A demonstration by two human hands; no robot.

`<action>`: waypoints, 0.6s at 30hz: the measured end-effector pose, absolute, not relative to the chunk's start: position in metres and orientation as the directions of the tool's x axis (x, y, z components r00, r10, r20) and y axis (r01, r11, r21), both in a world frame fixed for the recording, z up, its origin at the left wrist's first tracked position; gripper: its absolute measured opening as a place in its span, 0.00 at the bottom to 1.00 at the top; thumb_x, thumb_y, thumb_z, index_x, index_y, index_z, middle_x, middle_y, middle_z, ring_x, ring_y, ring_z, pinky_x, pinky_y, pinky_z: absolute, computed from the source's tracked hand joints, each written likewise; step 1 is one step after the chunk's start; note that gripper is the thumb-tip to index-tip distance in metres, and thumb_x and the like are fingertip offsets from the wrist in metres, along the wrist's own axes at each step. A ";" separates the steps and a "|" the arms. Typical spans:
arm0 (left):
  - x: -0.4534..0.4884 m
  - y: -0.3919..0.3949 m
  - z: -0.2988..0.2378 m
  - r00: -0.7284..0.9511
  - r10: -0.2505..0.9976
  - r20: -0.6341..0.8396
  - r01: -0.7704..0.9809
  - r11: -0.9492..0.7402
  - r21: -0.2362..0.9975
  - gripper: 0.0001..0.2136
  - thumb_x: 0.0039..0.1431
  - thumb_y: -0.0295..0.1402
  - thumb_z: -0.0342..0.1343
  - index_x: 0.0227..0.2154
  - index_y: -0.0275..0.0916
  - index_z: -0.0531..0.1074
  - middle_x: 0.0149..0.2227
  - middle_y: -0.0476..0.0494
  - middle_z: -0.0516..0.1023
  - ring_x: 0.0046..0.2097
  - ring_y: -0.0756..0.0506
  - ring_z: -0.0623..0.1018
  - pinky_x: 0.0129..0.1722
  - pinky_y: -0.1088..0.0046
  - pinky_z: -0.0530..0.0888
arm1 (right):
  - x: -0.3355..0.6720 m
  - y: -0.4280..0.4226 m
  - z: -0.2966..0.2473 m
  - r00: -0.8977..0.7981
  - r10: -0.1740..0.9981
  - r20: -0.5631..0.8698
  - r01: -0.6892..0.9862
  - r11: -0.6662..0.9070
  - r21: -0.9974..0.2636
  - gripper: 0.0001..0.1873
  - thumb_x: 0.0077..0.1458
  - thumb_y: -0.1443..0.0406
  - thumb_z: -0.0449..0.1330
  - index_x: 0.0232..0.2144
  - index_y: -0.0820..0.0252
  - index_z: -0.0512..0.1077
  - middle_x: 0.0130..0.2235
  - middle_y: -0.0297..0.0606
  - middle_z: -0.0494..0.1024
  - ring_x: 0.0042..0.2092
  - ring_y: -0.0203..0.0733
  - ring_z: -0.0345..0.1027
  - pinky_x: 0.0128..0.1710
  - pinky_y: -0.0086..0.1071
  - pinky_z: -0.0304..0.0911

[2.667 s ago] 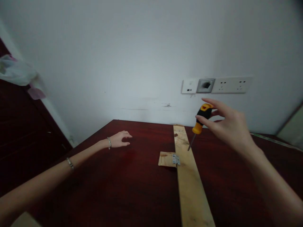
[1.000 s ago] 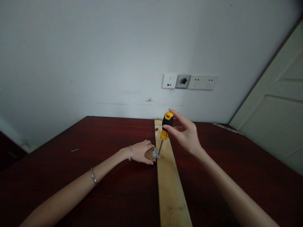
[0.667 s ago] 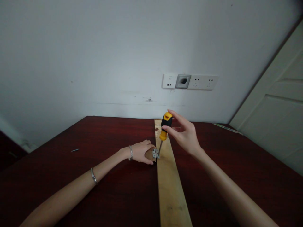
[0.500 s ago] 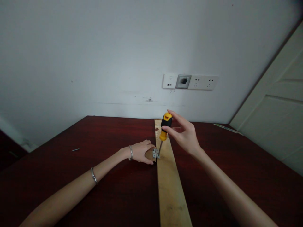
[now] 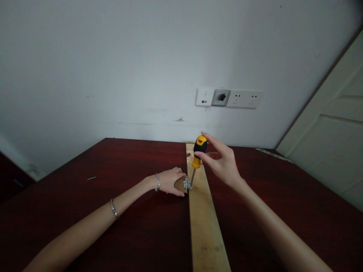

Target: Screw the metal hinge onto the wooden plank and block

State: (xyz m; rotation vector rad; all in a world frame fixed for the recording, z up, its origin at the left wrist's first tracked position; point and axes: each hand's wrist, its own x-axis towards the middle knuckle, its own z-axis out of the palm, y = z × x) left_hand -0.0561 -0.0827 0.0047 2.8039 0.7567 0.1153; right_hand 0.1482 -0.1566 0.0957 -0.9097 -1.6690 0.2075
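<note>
My right hand (image 5: 221,160) grips the yellow and black handle of a screwdriver (image 5: 200,147) between thumb and fingers. The shaft slants down, its tip at a small metal hinge (image 5: 187,183). One leaf of that hinge lies on a long pale wooden board (image 5: 202,215); the other rests on a small brown wooden block (image 5: 179,185) beside the board's left edge. Thumb and fingers of my left hand (image 5: 170,181) hold the block from the left, against the board. Whether a screw sits under the tip is too small to make out.
A dark red table (image 5: 136,158) lies under everything, its back edge by the wall. A thin metal rod-like piece (image 5: 91,178) lies at the left. Wall sockets (image 5: 244,99) are above the table, and a white panelled door (image 5: 337,128) stands at the right.
The whole view has shifted very slightly. Both hands, the screwdriver and the hinge keep the same positions relative to each other.
</note>
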 end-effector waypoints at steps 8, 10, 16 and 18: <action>-0.056 -0.084 0.006 0.873 0.486 0.028 0.465 -0.849 0.251 0.33 0.45 0.50 0.64 0.51 0.36 0.66 0.46 0.38 0.68 0.48 0.39 0.70 0.50 0.65 0.68 | 0.150 -0.158 0.095 -0.018 0.632 0.774 0.469 0.689 -0.552 0.30 0.51 0.60 0.64 0.57 0.51 0.66 0.53 0.40 0.72 0.51 0.47 0.67 0.37 0.38 0.77; -0.056 -0.083 0.005 0.872 0.490 0.027 0.469 -0.848 0.247 0.33 0.45 0.49 0.64 0.51 0.35 0.66 0.46 0.37 0.68 0.48 0.39 0.70 0.50 0.65 0.68 | 0.150 -0.158 0.096 -0.015 0.630 0.776 0.470 0.689 -0.551 0.30 0.51 0.60 0.64 0.57 0.51 0.66 0.53 0.40 0.72 0.51 0.47 0.67 0.36 0.37 0.77; -0.056 -0.082 0.005 0.870 0.492 0.025 0.471 -0.847 0.247 0.34 0.44 0.50 0.63 0.51 0.35 0.66 0.46 0.37 0.68 0.47 0.39 0.70 0.49 0.64 0.69 | 0.149 -0.157 0.095 -0.039 0.628 0.777 0.445 0.708 -0.549 0.30 0.51 0.61 0.64 0.56 0.52 0.66 0.53 0.40 0.73 0.50 0.45 0.68 0.35 0.34 0.78; -0.056 -0.082 0.005 0.872 0.490 0.009 0.474 -0.848 0.236 0.33 0.45 0.51 0.63 0.51 0.35 0.66 0.46 0.37 0.68 0.48 0.39 0.70 0.50 0.64 0.68 | 0.148 -0.157 0.095 -0.049 0.625 0.779 0.436 0.715 -0.546 0.29 0.51 0.61 0.64 0.56 0.53 0.66 0.53 0.40 0.73 0.49 0.44 0.68 0.35 0.33 0.78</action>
